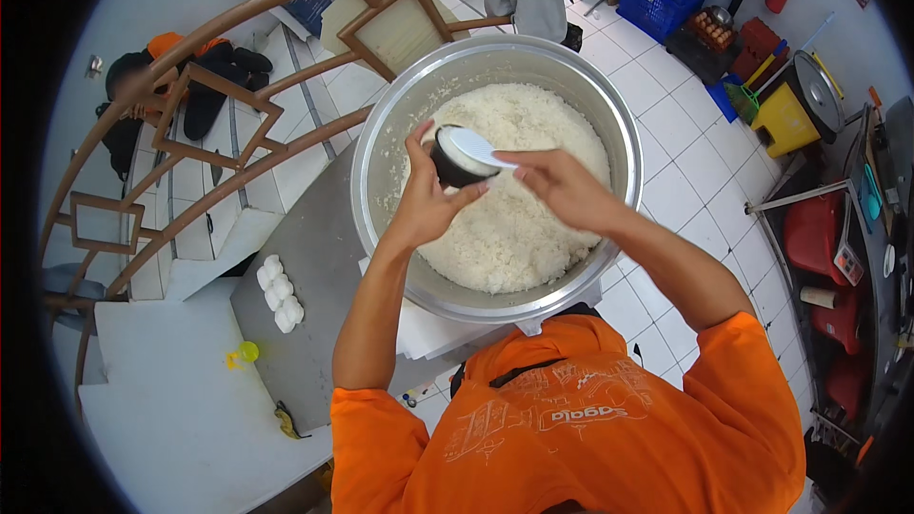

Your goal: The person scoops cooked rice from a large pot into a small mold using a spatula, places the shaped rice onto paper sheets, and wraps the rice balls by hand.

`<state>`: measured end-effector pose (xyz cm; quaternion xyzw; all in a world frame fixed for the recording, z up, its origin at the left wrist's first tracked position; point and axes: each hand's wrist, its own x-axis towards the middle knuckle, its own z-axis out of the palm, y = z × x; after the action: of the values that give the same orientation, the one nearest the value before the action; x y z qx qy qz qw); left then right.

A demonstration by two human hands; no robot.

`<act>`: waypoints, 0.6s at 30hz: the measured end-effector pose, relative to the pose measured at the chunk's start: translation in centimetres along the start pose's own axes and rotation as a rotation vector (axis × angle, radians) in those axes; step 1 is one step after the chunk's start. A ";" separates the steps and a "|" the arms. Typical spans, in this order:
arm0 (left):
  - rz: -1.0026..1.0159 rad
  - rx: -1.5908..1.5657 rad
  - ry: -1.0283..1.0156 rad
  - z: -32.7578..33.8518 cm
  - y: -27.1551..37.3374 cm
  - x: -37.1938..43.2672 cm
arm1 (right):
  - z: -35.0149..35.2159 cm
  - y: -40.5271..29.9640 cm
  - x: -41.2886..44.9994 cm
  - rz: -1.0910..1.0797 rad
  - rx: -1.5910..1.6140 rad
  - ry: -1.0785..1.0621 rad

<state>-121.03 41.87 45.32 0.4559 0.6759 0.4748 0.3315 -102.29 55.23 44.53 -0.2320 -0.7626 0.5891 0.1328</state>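
A large round metal pot [628, 157] holds a heap of cooked white rice [521, 235]. Above the rice, my left hand [428, 207] holds a small black bowl [451, 173] tilted, thumb and fingers around its sides. My right hand [560, 189] grips the handle of a white plastic rice paddle [473, 145], whose blade lies over the bowl's mouth. White contents, apparently rice, show at the bowl's rim beside the blade. To the left, several white wrapped-looking lumps [278, 293] lie in a short double row on the grey tabletop [321, 235].
A brown metal railing [285, 150] curves past the pot's left side, with a person [207, 78] on the white stairs beyond. Blue crates [653, 3], a yellow bucket [785, 121] and a shelf with red containers [814, 235] stand at right. A banana peel-like item [287, 421] lies at the table's edge.
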 end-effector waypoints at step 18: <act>-0.095 -0.728 -0.210 -5.3 -3.2 -5.5 | -2.1 0.0 -0.9 0.051 -0.455 -0.022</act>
<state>-124.61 34.57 44.15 0.3227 0.4457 0.6187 0.5607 -100.54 56.57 45.18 -0.2689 -0.8710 0.4077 0.0538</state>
